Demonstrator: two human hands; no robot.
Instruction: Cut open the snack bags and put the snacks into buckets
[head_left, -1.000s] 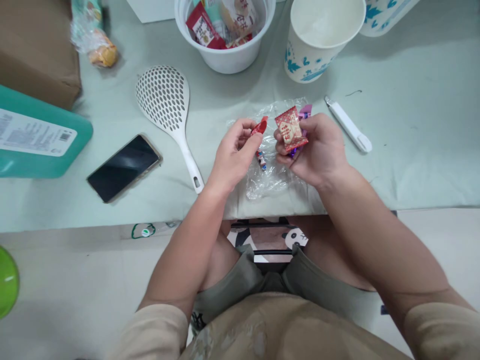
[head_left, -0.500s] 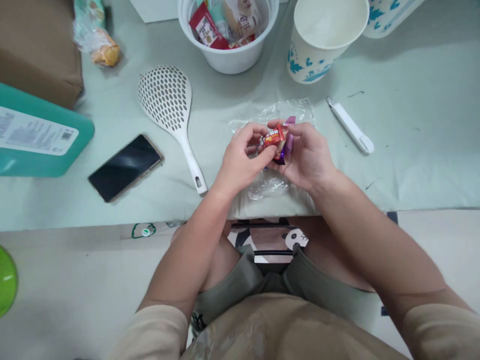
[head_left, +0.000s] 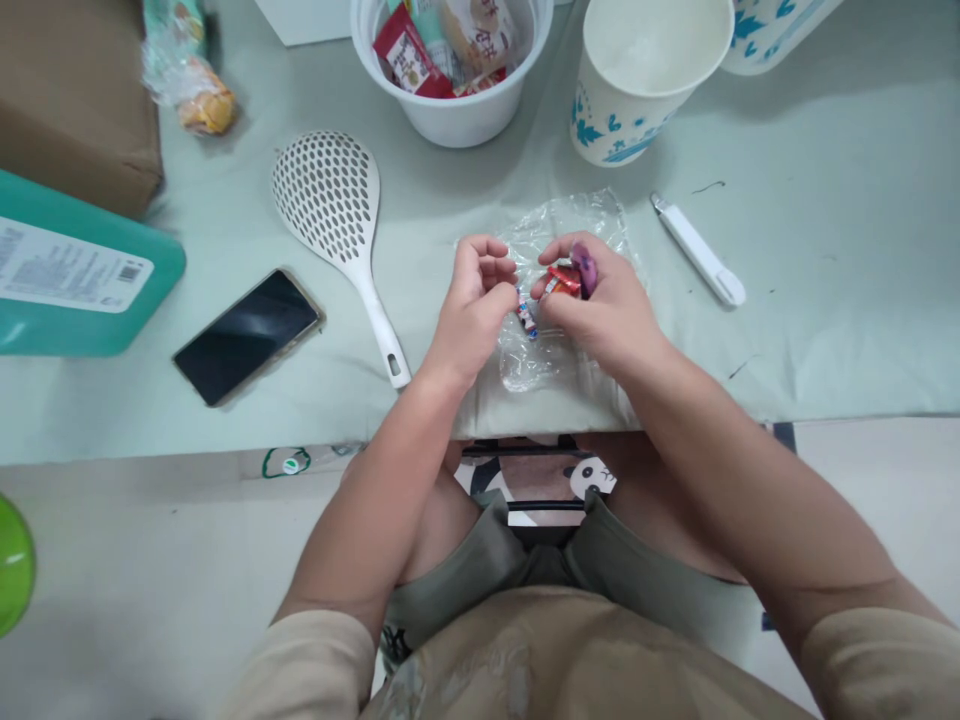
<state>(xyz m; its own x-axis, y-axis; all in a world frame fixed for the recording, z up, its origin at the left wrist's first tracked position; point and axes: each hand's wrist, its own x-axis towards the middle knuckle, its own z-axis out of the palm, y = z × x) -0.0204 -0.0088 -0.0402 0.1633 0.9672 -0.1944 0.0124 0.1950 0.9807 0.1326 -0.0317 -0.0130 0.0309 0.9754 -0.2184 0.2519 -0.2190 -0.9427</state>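
Observation:
My left hand (head_left: 476,310) is closed, thumb against curled fingers, with a small blue, white and red wrapped candy (head_left: 527,318) at the thumb tip. It appears pinched there by one end. My right hand (head_left: 600,300) is wrapped round a red wrapped candy (head_left: 562,282) and a purple wrapped candy (head_left: 583,268), which stick out between thumb and fingers. Below both hands a crumpled clear plastic bag (head_left: 529,370) lies on the table. A gap separates the two hands.
A white skimmer (head_left: 330,200) and a phone (head_left: 249,337) lie to the left, near a green bottle (head_left: 82,265). A white bucket (head_left: 465,120) holding snack packets and a paper cup (head_left: 619,130) stand behind. At right lies a white utility knife (head_left: 697,250).
My left hand has drawn left, away from my right hand, and the small blue-and-white candy now shows. The red and purple candies sit deeper in my right hand.

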